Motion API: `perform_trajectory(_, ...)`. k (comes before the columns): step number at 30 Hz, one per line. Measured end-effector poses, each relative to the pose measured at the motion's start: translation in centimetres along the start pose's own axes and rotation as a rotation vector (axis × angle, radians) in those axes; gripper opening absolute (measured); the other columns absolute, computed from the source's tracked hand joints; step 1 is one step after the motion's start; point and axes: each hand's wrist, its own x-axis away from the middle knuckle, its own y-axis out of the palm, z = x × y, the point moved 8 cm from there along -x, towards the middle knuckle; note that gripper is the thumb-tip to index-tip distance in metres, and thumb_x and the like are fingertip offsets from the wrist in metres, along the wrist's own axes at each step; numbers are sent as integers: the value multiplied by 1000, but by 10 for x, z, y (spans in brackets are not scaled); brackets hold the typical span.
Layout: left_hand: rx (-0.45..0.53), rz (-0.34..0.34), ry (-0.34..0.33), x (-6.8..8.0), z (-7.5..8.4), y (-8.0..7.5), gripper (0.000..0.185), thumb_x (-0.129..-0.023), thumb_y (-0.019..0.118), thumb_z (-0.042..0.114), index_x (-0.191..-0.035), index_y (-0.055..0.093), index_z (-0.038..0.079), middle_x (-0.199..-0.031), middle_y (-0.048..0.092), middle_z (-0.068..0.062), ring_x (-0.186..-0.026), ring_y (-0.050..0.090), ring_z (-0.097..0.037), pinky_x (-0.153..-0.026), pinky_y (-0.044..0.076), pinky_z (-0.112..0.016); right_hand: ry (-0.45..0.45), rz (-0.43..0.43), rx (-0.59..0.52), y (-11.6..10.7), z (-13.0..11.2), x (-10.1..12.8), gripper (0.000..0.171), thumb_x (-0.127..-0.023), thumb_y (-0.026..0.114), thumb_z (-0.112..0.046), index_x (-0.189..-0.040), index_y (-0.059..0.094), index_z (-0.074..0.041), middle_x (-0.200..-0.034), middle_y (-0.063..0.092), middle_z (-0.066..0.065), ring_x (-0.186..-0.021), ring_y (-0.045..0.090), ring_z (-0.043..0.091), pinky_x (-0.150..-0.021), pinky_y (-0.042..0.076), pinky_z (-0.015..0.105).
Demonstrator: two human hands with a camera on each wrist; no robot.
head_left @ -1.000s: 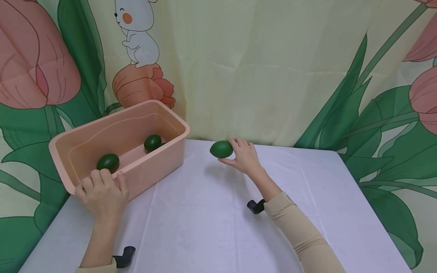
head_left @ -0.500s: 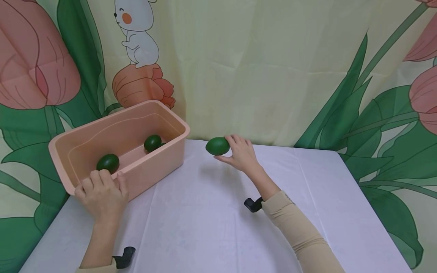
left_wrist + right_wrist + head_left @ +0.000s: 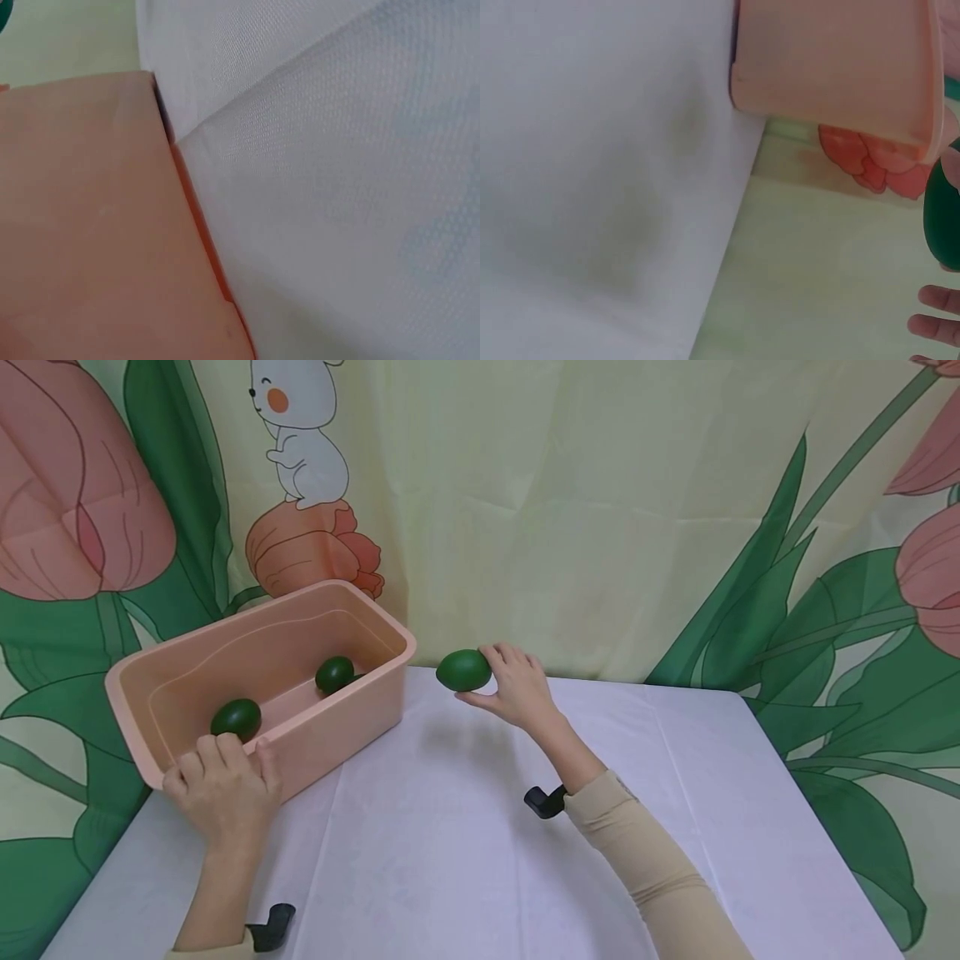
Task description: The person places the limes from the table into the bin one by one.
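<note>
My right hand (image 3: 519, 689) holds a smooth green oval fruit (image 3: 463, 670) with a pointed end between thumb and fingers, raised above the white table. In the right wrist view, the same fruit (image 3: 940, 214) shows at the right edge. On the left stands a pink plastic bin (image 3: 360, 727), set at an angle. My left hand (image 3: 228, 789) grips its near rim, fingers over the edge. Inside lie one green fruit (image 3: 236, 718) near that hand and another green fruit (image 3: 334, 674) farther right; a bit of something dark beside it is mostly hidden by the wall.
White cloth covers the table (image 3: 420, 860). Behind it hangs a printed curtain (image 3: 525, 527) with tulips and a white animal, close to the bin's far side. A black wrist mount (image 3: 545, 802) sticks out beneath the right sleeve, another black mount (image 3: 272, 928) by the left.
My right hand has carried the green fruit leftward and slightly higher, closer to the bin. The left hand and the bin have stayed in place.
</note>
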Motion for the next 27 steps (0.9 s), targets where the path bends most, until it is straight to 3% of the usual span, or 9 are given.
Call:
perform_trajectory(18,0,-26,-12,0,-1,1,51,-90,32,38,-90,43,-12,-83,42,-29,-78,39,-45,-72,29,-56,-42,8,-44,-12,-26,-19,71,-72,62,-62,-122,48,-14,-115,51,5,-106,49,21,-90,36,42)
perform_trajectory(27,5,-43,-16,0,-2,2,52,-90,32,38,-91,44,-12,-84,42,-29,-79,39,-45,-73,28,-56,-71,-25,-1,-15,-41,-30,72,-72,61,-62,-124,47,-15,-118,51,4,-110,47,20,-92,36,41)
